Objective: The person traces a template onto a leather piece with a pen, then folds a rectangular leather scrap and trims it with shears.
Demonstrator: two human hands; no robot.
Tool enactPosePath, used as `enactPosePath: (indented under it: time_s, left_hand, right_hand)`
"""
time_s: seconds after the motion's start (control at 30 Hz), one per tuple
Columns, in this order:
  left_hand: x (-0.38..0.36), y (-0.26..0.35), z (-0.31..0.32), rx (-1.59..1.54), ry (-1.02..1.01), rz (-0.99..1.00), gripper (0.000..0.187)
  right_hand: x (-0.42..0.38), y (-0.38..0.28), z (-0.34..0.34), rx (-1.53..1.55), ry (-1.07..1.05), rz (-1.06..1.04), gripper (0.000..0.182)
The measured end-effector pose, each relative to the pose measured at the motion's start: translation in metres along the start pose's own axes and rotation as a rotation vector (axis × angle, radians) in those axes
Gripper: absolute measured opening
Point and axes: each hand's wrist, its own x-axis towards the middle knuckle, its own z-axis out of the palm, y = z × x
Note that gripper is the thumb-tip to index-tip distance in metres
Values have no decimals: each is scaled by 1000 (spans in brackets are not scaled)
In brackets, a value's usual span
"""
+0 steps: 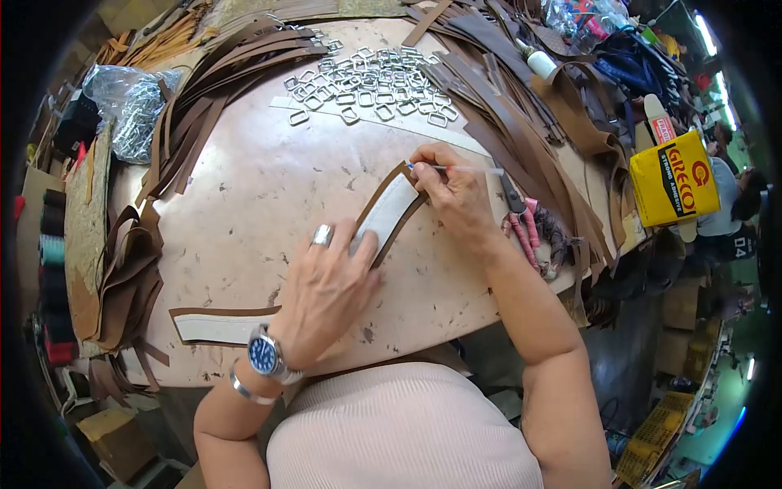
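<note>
My right hand [456, 187] pinches a slim clear-barrelled pen [479, 169] with a blue tip. Its tip is at the top end of a curved brown leather strip with a white backing [389, 210]. Spread fingers of my left hand [330, 273] lie over the lower part of that strip, slightly blurred. A similar white-backed leather strip [216, 328] lies to the left, its right end hidden behind my left wrist. Scissors with pink-wrapped handles [521, 228] rest just right of my right hand.
Many metal buckle rings [379, 77] are heaped at the table's back, by a long pale strip [375, 121]. Brown leather straps [220, 81] pile up at both sides. A bag of metal parts [134, 114] sits left, a yellow adhesive can [676, 179] right.
</note>
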Motion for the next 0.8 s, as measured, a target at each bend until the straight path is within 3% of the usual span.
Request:
enactPosePath:
  time_s: [0.17,0.47,0.57,0.7,0.8]
  left_hand:
    - [-17,0,10,-79,96,-137,41]
    - [-22,7,14,-112,173,-156,39]
    - [-23,5,16,-164,196,-145,36]
    - [-28,2,5,-344,147,-192,32]
    - [-25,-21,-3,-264,235,-199,31]
  right_hand:
    - [-4,0,7,57,50,-164,10]
    - [-5,4,10,10,59,-202,14]
    - [-6,-8,6,2,37,-33,15]
    - [-5,-1,6,104,69,-37,16]
    - [-6,6,8,263,76,66,17]
